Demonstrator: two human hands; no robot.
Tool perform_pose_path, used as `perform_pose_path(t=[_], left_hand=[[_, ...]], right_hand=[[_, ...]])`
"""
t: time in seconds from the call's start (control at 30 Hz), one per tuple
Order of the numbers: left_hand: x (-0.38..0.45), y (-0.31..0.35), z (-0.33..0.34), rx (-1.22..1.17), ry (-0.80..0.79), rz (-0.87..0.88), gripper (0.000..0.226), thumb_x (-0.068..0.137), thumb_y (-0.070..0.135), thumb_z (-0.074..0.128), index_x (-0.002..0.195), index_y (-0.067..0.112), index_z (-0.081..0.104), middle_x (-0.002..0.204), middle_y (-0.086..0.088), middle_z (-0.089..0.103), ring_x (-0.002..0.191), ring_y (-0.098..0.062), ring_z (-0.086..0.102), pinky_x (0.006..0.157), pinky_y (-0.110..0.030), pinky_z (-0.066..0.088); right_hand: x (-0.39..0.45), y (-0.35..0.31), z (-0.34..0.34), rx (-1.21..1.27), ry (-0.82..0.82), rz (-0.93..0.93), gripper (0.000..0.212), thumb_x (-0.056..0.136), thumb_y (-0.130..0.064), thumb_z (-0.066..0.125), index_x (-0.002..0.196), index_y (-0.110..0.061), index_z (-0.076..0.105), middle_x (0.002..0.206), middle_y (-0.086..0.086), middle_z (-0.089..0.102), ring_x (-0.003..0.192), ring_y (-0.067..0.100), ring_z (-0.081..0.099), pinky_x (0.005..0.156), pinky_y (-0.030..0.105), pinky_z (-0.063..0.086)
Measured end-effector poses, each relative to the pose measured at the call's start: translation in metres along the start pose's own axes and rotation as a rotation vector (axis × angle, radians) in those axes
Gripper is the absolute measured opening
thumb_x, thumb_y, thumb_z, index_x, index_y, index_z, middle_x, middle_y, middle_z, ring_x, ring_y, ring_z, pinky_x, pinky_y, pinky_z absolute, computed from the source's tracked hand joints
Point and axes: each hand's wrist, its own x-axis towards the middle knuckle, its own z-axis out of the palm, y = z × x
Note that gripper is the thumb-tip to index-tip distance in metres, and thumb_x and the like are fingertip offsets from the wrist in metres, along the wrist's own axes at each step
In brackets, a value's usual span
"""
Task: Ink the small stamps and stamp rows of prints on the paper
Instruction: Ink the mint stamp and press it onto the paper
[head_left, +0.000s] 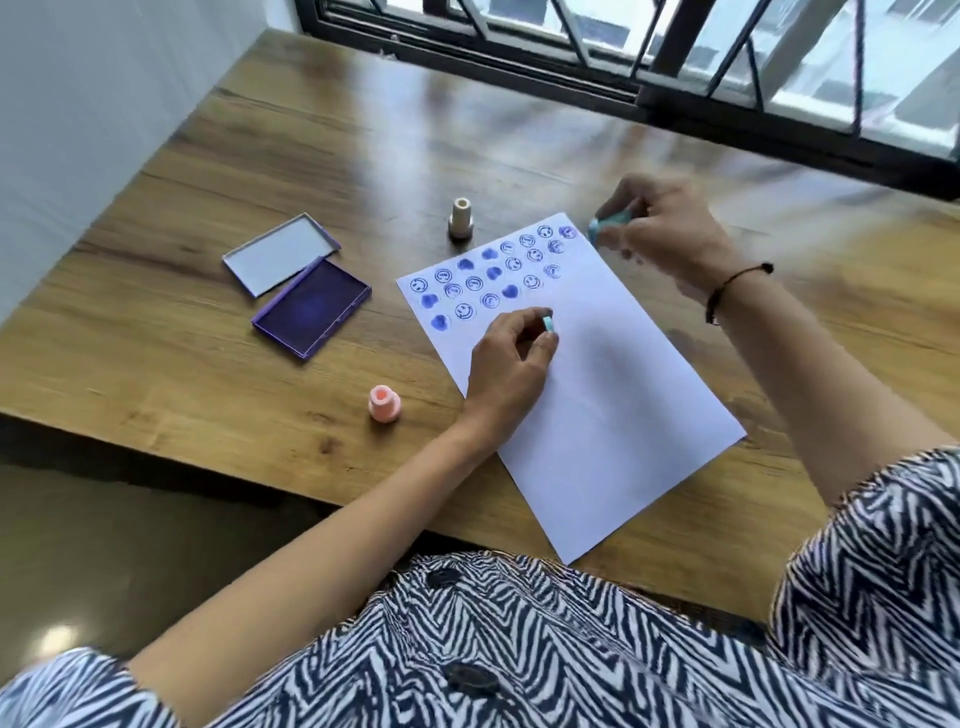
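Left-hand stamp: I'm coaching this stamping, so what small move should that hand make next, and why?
Probably press straight down. The left hand pinches a teal stamp over bare paper, just past the last smiley in the unfinished third row. The right hand holds another teal stamp at the paper's far corner, out of the way.

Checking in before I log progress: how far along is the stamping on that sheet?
Done: about three slanted rows of blue smiley and heart prints fill the top of the paper. In hand: the left hand holds a teal stamp on the third row; the right hand holds another teal stamp by the paper's top corner. Left: the sheet's lower part is blank.
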Motion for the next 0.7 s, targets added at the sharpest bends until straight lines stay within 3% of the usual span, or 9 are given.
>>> perform_pose_path(t=[0.2,0.4,0.57,0.7], left_hand=[[0.003,-0.001,-0.001,-0.018,0.0,-0.001,0.028,0.084,0.012,0.056,0.112,0.013,0.06,0.111,-0.012,0.064,0.095,-0.013,0.058,0.093,-0.027,0.046],[0.003,-0.002,-0.001,-0.028,-0.001,0.0,0.029,0.084,0.012,0.056,0.113,0.013,0.06,0.112,-0.012,0.065,0.1,-0.018,0.06,0.094,-0.028,0.046],[-0.001,0.005,-0.004,-0.068,-0.013,-0.031,0.029,0.085,0.01,0.055,0.114,0.012,0.059,0.112,-0.015,0.064,0.105,-0.024,0.06,0.099,-0.034,0.046],[-0.012,0.026,-0.026,-0.172,0.073,0.002,0.029,0.084,0.013,0.056,0.113,0.015,0.06,0.11,-0.005,0.065,0.1,-0.012,0.06,0.097,-0.033,0.048]], right_hand=[[-0.011,-0.002,0.006,0.083,-0.028,0.024,0.024,0.068,-0.006,0.07,0.06,-0.025,0.056,0.058,0.0,0.054,0.044,0.007,0.047,0.038,0.013,0.037],[-0.016,-0.002,0.01,0.081,-0.034,0.026,0.024,0.07,-0.005,0.07,0.062,-0.024,0.057,0.061,0.003,0.054,0.048,0.01,0.046,0.037,0.009,0.037],[-0.016,-0.008,0.014,0.085,-0.066,0.01,0.02,0.07,-0.005,0.071,0.067,-0.022,0.06,0.06,0.002,0.055,0.048,0.011,0.047,0.043,0.018,0.039],[-0.01,-0.035,0.034,0.11,-0.145,-0.07,0.018,0.07,-0.008,0.071,0.067,-0.024,0.062,0.061,0.001,0.059,0.047,0.008,0.051,0.047,0.023,0.041]])
